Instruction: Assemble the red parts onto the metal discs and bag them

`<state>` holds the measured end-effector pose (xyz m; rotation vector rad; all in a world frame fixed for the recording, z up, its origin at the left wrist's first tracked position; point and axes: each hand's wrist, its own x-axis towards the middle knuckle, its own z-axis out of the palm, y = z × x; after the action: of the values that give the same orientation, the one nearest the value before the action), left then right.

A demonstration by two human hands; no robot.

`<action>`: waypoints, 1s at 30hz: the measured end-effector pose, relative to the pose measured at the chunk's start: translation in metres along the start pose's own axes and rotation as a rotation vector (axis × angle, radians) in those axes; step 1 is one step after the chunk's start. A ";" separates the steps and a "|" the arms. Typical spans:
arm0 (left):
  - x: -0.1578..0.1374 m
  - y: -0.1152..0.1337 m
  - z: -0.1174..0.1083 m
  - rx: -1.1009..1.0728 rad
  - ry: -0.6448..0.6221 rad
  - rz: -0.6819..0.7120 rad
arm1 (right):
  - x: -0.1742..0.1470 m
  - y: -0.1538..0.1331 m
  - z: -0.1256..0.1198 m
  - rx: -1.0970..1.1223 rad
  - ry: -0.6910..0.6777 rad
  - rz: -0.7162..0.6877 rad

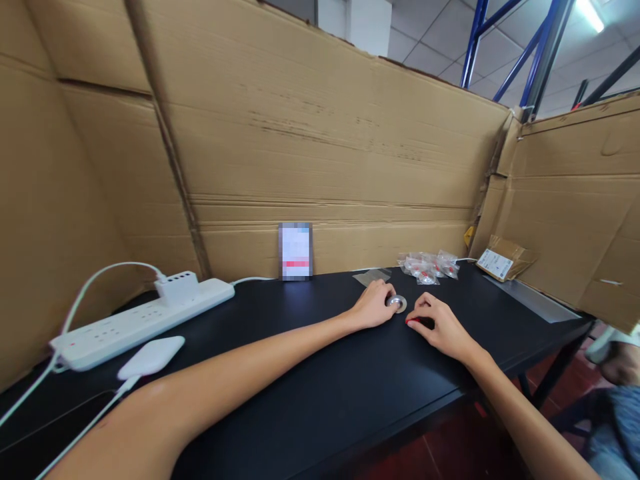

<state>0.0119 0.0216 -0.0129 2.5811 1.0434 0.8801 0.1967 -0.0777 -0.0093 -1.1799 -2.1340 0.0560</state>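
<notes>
My left hand [374, 305] is closed with its fingers at the rim of a shiny silver round piece [399, 303] with a raised middle, low over the black table. Just to the right, my right hand [441, 324] pinches a small red piece [412, 321] between thumb and fingers; most of it is hidden. A narrow gap separates the two hands. Beyond my left hand lies a flat clear plastic bag [369, 278]. Several clear bags with silver and red pieces [428, 266] are heaped behind my right hand.
Cardboard walls [320, 133] enclose the black table [310, 400]. A screen device [295, 252] leans at the back. On the left are a white power strip [145, 323] and a corded white pad [151, 357]. A labelled cardboard packet [503, 259] lies right; another person [617, 400] is beyond.
</notes>
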 end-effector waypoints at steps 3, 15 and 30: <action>-0.001 0.003 -0.004 -0.034 0.007 -0.011 | 0.000 -0.001 0.000 0.015 0.051 0.030; 0.004 -0.005 0.000 -0.484 0.006 -0.091 | 0.005 0.016 0.003 0.270 0.423 0.358; 0.001 0.011 0.001 -0.762 -0.080 -0.222 | 0.007 0.006 0.007 0.254 0.370 0.384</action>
<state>0.0196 0.0140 -0.0089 1.8151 0.7503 0.8851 0.1948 -0.0670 -0.0134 -1.3142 -1.5139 0.2525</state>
